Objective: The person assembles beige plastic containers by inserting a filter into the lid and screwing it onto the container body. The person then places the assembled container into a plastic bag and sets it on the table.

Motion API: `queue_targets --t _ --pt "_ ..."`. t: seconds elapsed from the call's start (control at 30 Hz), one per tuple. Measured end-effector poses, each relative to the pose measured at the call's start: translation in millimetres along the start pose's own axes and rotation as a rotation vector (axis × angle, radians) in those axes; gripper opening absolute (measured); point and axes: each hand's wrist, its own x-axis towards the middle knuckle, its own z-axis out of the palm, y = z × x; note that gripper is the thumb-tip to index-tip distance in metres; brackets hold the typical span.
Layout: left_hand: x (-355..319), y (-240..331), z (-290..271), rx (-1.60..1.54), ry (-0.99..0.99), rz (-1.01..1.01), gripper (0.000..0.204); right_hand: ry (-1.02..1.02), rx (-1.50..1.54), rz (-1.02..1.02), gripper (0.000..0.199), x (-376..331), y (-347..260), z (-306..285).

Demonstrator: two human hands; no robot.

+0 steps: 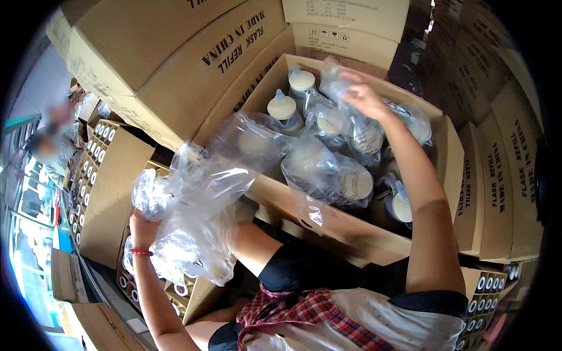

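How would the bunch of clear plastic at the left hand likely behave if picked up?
The bunch of clear plastic would probably be floppy, as it spreads in loose, crumpled folds from the left hand. It is likely light for its bulk, being thin enough to see through. Its glossy highlights suggest it may be slippery.

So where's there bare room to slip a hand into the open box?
Perhaps a narrow gap inside the open brown cardboard carton, between its left wall and the two unwrapped cream-lidded flasks. The middle is crowded with flasks wrapped in clear plastic; the right hand is over the far side.
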Motion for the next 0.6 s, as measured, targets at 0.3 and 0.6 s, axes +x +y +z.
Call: queue_targets --t 0.3,0.6 --pt "-4 66 7 0.148 0.045 0.150 0.040 0.284 0.657 0.398 0.027 5 57 38" --pt "-7 68 18 0.345 0.001 0.113 0.058 0.068 0.224 0.005 0.047 -67 -124 -22"
